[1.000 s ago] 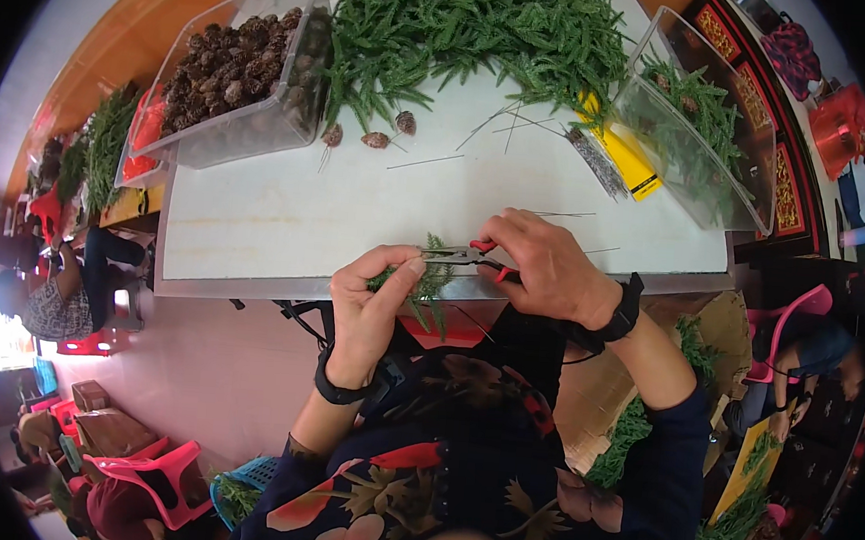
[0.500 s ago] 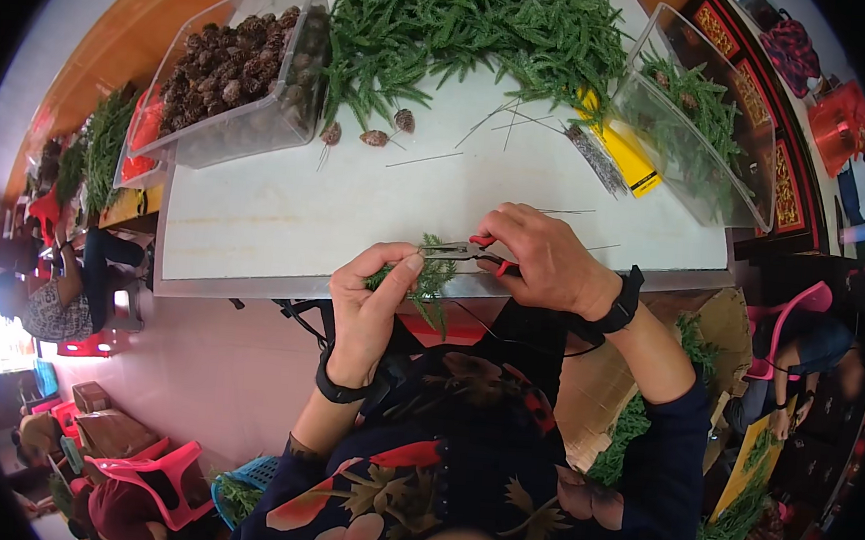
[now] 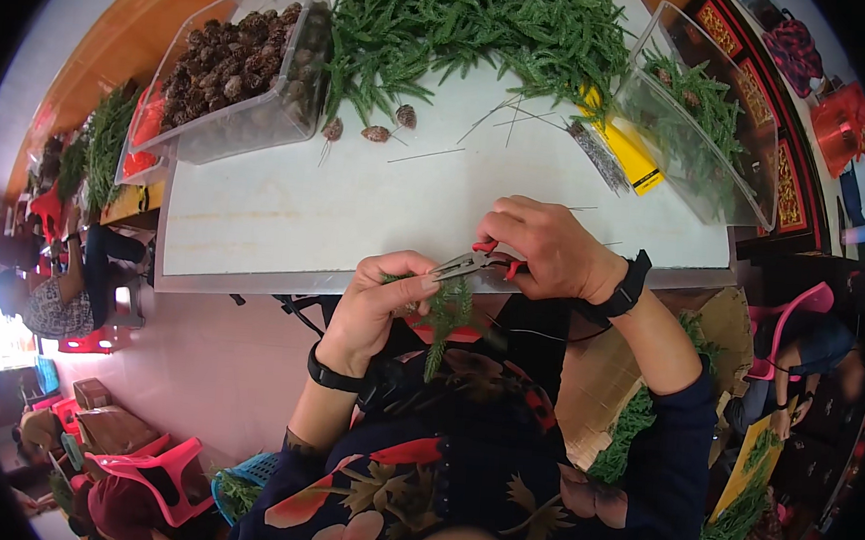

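Observation:
Between thumb and fingers, my left hand [image 3: 383, 292] pinches a small green artificial pine sprig [image 3: 441, 323] that hangs down past the table's near edge. My right hand [image 3: 554, 248] grips a pair of red-handled needle-nose pliers [image 3: 465, 265]. The pliers' metal jaws reach left to the top of the sprig, right by my left fingertips. Whether the jaws pinch a wire or a stem there is too small to tell. Beyond my hands, a few small pine cones [image 3: 375, 134] with wire stems lie on the white table [image 3: 285, 230].
A clear bin [image 3: 251, 142] of pine cones stands at the far left. Green pine sprigs [image 3: 480, 23] are heaped at the back. Loose wires [image 3: 513, 120], a yellow packet [image 3: 629, 158] and another clear bin [image 3: 706, 154] with greenery lie to the right. An open cardboard box [image 3: 584, 401] sits beside my right arm.
Both hands have shifted slightly, with the pliers now tilted and a little lower at the left. The sprig hangs lower and more upright than before.

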### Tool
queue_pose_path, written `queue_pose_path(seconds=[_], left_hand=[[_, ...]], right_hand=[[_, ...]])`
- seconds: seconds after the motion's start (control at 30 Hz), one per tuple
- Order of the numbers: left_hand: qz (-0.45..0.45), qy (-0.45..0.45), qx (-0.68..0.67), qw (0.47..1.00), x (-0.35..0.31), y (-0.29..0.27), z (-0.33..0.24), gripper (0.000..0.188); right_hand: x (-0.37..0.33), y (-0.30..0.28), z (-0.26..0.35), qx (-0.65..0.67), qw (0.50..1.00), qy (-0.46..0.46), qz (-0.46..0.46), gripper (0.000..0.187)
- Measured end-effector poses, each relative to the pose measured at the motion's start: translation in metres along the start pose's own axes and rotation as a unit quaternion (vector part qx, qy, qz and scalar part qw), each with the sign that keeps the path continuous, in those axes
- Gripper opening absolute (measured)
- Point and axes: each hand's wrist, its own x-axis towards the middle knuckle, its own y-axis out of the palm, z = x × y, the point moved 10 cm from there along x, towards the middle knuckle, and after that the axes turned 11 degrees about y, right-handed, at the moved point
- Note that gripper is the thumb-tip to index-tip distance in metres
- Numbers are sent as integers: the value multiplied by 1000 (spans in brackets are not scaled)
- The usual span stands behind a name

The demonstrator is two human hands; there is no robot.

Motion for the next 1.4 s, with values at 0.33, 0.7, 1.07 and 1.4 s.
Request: queue_pose_path(seconds=[0.33, 0.7, 1.07, 1.4], left_hand=[[-81, 66, 166, 981, 0, -5, -7, 12], [-59, 127, 211, 968, 37, 13, -46, 10], [-82, 367, 393, 839, 126, 35, -119, 14], [-109, 493, 618, 603, 122, 53, -129, 9]], right_hand=[[-13, 8, -13, -41, 992, 114, 37, 22], [19, -42, -14, -95, 975, 196, 43, 15], [56, -89, -62, -37, 966, 195, -167, 14], [69, -64, -111, 49, 955, 283, -71, 16]])
